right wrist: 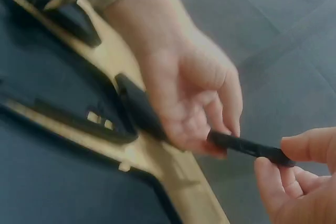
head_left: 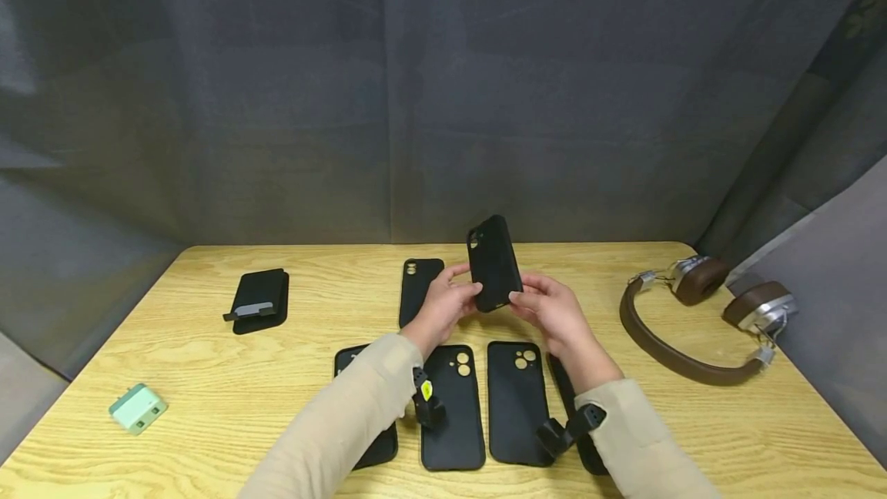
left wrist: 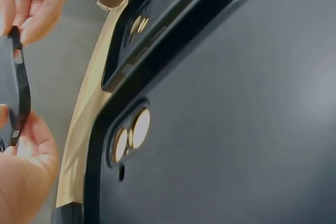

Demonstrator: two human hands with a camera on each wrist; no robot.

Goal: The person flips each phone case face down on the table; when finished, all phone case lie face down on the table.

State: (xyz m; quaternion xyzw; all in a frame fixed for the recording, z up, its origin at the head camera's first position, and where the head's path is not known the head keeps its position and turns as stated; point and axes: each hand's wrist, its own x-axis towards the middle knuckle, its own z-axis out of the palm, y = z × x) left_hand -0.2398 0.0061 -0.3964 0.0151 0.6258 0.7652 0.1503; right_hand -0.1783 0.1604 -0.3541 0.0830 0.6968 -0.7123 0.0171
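Both hands hold a black phone case (head_left: 495, 262) raised over the far part of the table, tilted, its camera cutout at the top left. My left hand (head_left: 445, 303) pinches its lower left edge between thumb and fingers. On the opposite side, my right hand (head_left: 554, 313) grips the lower right edge. Edge-on in the right wrist view, the held case (right wrist: 249, 147) spans the two hands. Below the hands lie a black case (head_left: 453, 414) with two round camera holes and another case (head_left: 516, 406) beside it. Behind the left hand lies a further case (head_left: 418, 283).
Two more cases (head_left: 377, 449) (head_left: 589, 449) lie partly under the forearms. At the left are a black card-holder-like item (head_left: 262, 295) and a mint-green plug adapter (head_left: 138, 408). Brown headphones (head_left: 665, 349) rest at the right. Dark curtain (head_left: 388, 98) hangs behind the wooden table (head_left: 333, 283).
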